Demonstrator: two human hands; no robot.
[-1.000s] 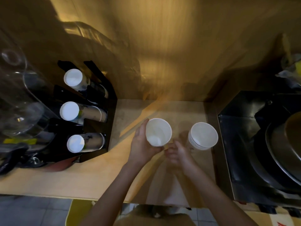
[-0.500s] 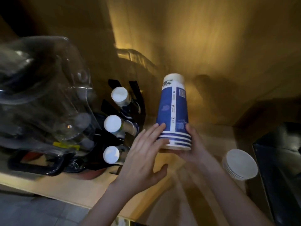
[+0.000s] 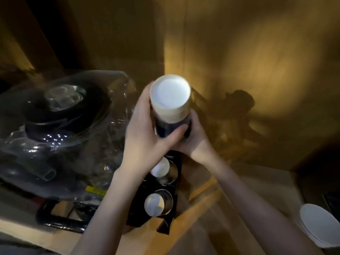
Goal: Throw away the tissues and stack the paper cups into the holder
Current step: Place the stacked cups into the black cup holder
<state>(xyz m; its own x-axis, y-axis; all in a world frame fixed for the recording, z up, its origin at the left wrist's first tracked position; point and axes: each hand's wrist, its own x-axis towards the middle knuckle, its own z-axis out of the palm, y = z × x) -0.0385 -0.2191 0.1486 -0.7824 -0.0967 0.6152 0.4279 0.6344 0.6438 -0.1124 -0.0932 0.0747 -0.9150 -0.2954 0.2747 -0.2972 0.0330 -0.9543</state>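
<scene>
Left hand: the left hand (image 3: 145, 129) was wrapped around the left side of the stack of paper cups (image 3: 170, 105), its fingers (image 3: 176, 132) curled tight across the dark blue wall.
Right hand: the right hand (image 3: 197, 137) cupped the same stack from the right and from below; its fingers were closed against the cups, mostly hidden behind them.
Cups in hand: the stack was held upside down, its white bottom tilted toward the camera, in the air above the top of the holder (image 3: 165, 197). The picture was blurred, so I could not tell how many cups were nested together.
Holder: a black rack stood on the surface (image 3: 211, 227) below the hands, against the wooden wall. Two of its slots showed, each with cups lying in it, white ends facing the camera: one cup end (image 3: 160, 168) just below the left wrist, another (image 3: 154, 204) nearer the front edge. The top slot was hidden behind the hands.
Other cups: a second white stack (image 3: 319, 225) sat upright on the surface at the far right, well apart from the holder.
Left of the holder: a large clear container (image 3: 60, 126) with a dark lid stood just beside the rack.
Tissues: I could not tell where they were.
</scene>
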